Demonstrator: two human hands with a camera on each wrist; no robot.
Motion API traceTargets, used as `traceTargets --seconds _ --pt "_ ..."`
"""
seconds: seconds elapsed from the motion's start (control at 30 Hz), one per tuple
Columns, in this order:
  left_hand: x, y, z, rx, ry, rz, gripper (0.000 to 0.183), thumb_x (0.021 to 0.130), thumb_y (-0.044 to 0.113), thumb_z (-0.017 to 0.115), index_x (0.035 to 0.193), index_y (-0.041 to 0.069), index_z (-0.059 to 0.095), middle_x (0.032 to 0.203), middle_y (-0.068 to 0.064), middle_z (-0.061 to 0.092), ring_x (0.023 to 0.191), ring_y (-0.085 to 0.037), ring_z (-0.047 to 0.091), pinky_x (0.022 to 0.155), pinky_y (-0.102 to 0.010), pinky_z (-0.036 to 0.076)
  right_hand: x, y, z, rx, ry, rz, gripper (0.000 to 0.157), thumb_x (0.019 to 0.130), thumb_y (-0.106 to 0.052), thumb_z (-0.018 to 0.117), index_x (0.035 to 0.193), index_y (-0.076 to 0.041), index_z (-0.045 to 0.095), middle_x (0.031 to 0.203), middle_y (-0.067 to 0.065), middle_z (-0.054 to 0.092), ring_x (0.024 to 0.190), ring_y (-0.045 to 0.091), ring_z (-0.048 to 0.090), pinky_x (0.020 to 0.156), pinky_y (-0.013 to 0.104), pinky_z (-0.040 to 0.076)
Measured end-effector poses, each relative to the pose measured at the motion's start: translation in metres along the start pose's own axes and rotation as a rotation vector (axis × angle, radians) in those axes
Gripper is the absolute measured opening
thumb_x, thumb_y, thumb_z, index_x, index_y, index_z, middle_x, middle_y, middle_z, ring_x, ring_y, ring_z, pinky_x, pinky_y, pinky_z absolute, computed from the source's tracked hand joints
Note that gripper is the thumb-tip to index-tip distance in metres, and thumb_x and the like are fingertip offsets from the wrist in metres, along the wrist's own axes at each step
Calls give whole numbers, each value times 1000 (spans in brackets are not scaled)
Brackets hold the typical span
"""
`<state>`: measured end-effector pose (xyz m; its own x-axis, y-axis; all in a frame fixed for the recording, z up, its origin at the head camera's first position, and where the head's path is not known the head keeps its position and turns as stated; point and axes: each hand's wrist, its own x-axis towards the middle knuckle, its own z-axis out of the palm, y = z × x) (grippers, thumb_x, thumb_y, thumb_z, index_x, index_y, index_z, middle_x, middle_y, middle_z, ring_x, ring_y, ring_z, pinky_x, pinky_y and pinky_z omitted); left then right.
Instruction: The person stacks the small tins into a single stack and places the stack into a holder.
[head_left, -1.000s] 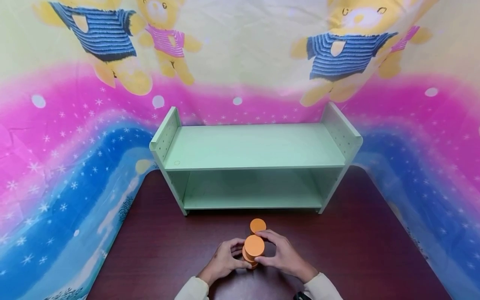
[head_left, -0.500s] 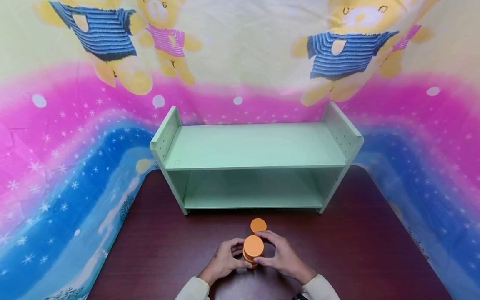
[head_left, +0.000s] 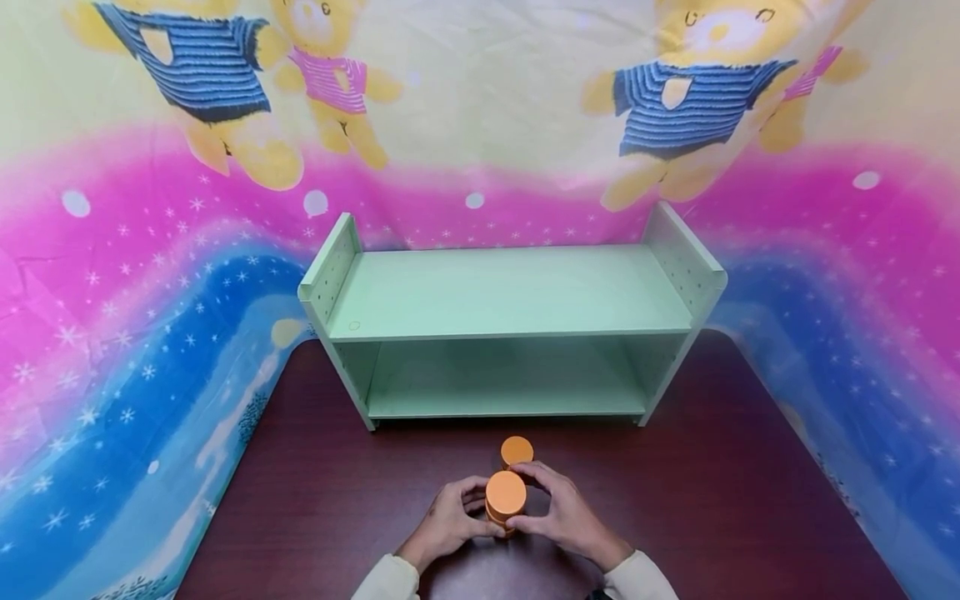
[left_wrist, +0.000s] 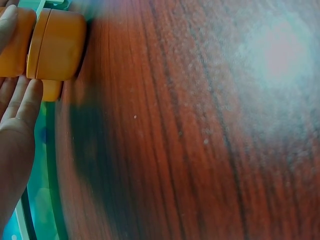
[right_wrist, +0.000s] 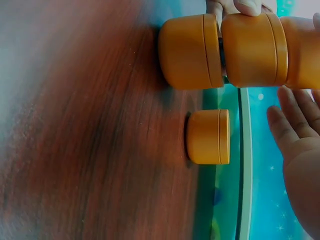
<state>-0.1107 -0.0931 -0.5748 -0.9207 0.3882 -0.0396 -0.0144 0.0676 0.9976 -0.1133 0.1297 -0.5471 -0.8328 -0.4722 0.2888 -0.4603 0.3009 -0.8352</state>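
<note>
Between the two hands, in the head view, stand stacked orange lidded jars, with the round top jar [head_left: 506,493] uppermost. My left hand [head_left: 447,518] grips the middle jar [right_wrist: 250,50] from the left. From the right, my right hand [head_left: 567,515] holds the top jar between thumb and fingers. Below them the lowest jar [right_wrist: 187,52] rests upright on the table; a thin gap shows between it and the middle jar in the right wrist view. A separate orange jar [head_left: 517,451] stands just behind the stack. Only part of each hand shows in its wrist view.
A pale green two-tier shelf [head_left: 510,292] stands at the back of the dark red-brown table [head_left: 315,508]. Printed cloth [head_left: 480,142] with bears and snowflakes hangs behind and along both sides.
The top jar has shifted slightly left, more squarely over the jars beneath, with the right hand moving along slightly. The left hand stays nearly still, and the separate jar has not moved.
</note>
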Motion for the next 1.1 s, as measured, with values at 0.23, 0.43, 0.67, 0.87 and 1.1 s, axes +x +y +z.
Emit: traceTargets --seconds 0.23,0.43,0.67,0.87,1.1 --pt "0 0 -1 13 3 1 57 70 -4 89 120 -5 63 118 -15 67 113 -31 64 96 -28 54 -2 2 -9 14 13 -22 72 76 -29 88 133 1 56 126 13 64 118 23 60 99 36 53" --pt "0 -1 0 11 0 6 57 69 -4 89 120 -6 63 118 -16 67 113 -31 65 96 -28 54 -4 11 -20 -1 51 -60 67 75 -19 88 131 1 58 124 15 65 115 29 63 99 30 53" --pt "0 -1 0 -4 0 -6 58 69 -4 89 120 -5 63 119 -15 67 113 -31 65 95 -27 54 -2 7 -28 -65 77 -26 65 72 -4 88 129 7 58 120 21 65 110 38 63 97 35 55" --pt "-1 0 -1 -4 -2 -14 59 69 -4 89 121 -5 62 120 -15 66 114 -31 64 96 -28 54 1 -7 -33 -117 98 -19 61 69 2 88 122 12 60 116 24 67 107 41 63 95 35 55" --pt "0 2 0 -4 -5 -25 59 69 -3 90 121 -4 63 120 -14 66 115 -31 64 96 -29 54 2 24 -32 -144 124 5 64 70 -7 91 127 3 62 120 16 67 112 34 63 95 49 53"
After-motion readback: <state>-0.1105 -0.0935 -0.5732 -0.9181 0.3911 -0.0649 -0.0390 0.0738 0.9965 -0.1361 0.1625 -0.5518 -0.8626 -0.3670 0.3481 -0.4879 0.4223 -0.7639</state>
